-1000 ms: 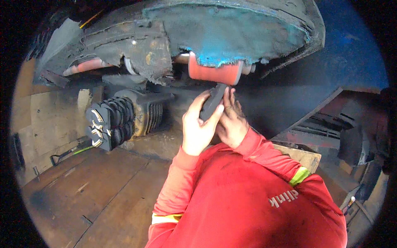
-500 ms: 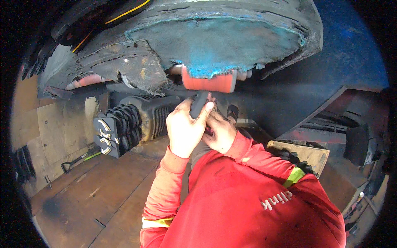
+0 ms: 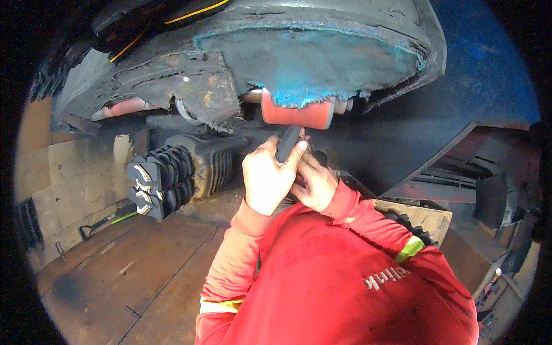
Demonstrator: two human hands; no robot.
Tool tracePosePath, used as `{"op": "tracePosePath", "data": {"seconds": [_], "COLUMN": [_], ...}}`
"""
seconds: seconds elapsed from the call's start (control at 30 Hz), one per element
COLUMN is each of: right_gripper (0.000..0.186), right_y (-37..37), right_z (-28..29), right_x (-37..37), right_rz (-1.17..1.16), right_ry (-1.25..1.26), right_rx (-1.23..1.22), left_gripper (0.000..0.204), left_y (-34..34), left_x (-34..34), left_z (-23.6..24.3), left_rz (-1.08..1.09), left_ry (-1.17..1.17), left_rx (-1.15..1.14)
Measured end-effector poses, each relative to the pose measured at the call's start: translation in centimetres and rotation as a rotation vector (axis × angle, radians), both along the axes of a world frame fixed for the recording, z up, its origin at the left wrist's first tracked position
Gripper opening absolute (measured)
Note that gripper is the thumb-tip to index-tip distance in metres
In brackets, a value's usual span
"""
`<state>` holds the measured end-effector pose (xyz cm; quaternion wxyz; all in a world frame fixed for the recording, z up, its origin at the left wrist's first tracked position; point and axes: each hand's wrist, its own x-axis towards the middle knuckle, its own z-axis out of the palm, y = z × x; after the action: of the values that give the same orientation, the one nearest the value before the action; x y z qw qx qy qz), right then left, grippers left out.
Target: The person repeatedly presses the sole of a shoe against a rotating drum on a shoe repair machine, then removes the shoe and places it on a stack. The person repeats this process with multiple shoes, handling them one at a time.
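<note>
A dark grey sandal sole [image 3: 288,144] is pinched upright between my two hands, its top edge at the lower face of an orange-red sanding drum [image 3: 296,117]. Whether it touches the drum cannot be made out. My left hand [image 3: 265,175] is closed on the sole, thumb along its near face. Close beside it, my right hand [image 3: 316,184] grips the sole's right side with curled fingers. Those fingers and my left palm hide the sole's lower part.
A worn grey hood with a blue-stained cloth flap [image 3: 322,63] hangs over the drum. Stacked black flip-flops [image 3: 150,190] with pale straps stand at left, by a pile of dark curved pieces [image 3: 213,161]. A wooden box [image 3: 440,218] holding dark pieces lies right of my right forearm.
The hands and sole sit slightly further right in the picture, as does the drum, so the view has shifted a little. My grip looks the same.
</note>
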<state>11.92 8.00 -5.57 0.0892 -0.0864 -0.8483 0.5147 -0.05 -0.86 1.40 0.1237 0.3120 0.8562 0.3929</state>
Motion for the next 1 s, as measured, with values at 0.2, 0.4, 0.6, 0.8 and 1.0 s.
{"op": "tracePosePath", "data": {"seconds": [0.2, 0.4, 0.6, 0.8, 1.0], "right_gripper": [0.079, 0.074, 0.073, 0.064, 0.069], "right_y": [0.9, 1.2, -0.7, -1.3, 1.7], "right_z": [0.9, 0.9, 0.9, 0.8, 1.2], "right_x": [-0.1, 0.7, 0.1, -0.1, -0.4], "right_rz": [0.001, 0.033, -0.040, -0.095, -0.125], "right_ry": [-0.298, -0.136, 0.040, 0.027, -0.079], "right_rx": [-0.208, -0.005, 0.177, -0.074, -0.056], "left_gripper": [0.042, 0.044, 0.036, 0.033, 0.047], "left_y": [1.3, 0.2, -0.6, 0.1, 3.0], "left_x": [-0.3, 0.9, 0.8, -0.1, -0.5], "left_z": [-0.6, -0.6, 0.9, 0.3, -3.2], "left_rz": [-0.001, 0.021, 0.002, 0.024, 0.038], "left_ry": [0.041, -0.024, 0.026, 0.024, -0.105], "left_rx": [-0.120, 0.008, 0.213, -0.043, -0.115]}}
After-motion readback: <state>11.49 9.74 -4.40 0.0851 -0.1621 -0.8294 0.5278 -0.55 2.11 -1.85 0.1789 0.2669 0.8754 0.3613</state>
